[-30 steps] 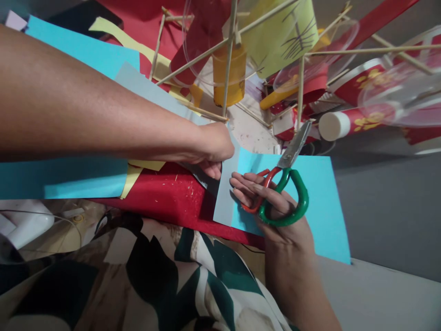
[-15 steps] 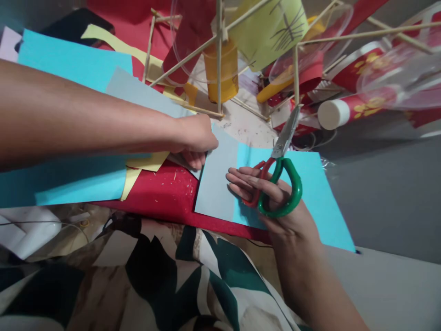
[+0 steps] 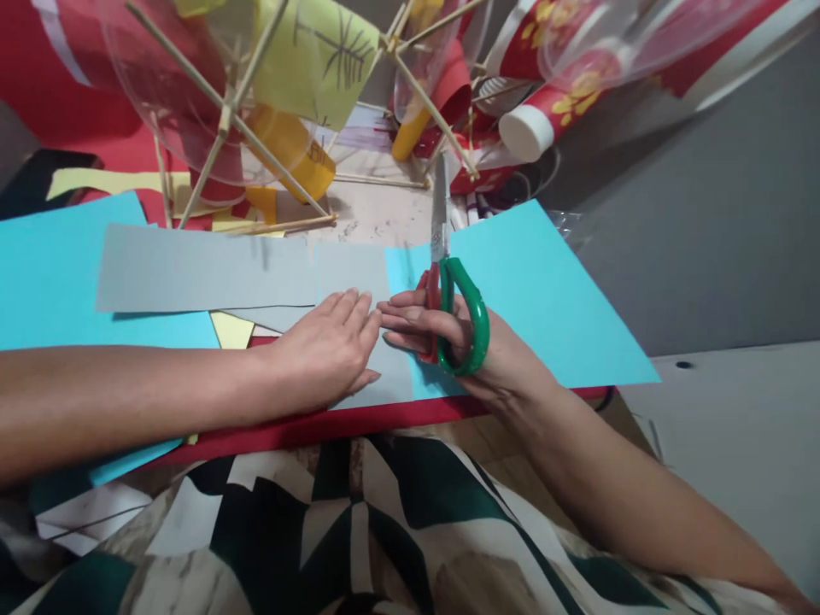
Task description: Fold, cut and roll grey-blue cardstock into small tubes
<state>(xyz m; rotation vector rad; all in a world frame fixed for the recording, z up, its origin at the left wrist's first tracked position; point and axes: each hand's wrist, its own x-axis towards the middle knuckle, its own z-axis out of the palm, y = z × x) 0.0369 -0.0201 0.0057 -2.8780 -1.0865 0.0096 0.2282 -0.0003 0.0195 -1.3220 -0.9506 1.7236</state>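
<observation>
My left hand [image 3: 333,346] lies palm down with its fingers stretched out, pressing on a grey paper piece [image 3: 349,265]. Through the green and red handles of a pair of scissors [image 3: 441,205] go the fingers of my right hand [image 3: 448,329], palm turned up, blades pointing away from me. Its fingertips are close to those of my left hand, above the grey piece's right edge. Under the right hand is a light blue sheet [image 3: 538,290]. A long grey paper strip [image 3: 205,269] lies to the left, over another blue sheet [image 3: 51,273].
Behind the papers stands a wooden stick frame [image 3: 224,115] with an orange cup [image 3: 295,154] and a marked yellow paper [image 3: 320,51]. Red and white paper tubes [image 3: 529,132] are at the back right. The red table edge [image 3: 397,418] runs in front of me.
My left hand has moved down and flattened, fingers now extended on the grey paper. My right hand, still with the scissors, is closer to it. The view has shifted, showing the long grey strip more fully.
</observation>
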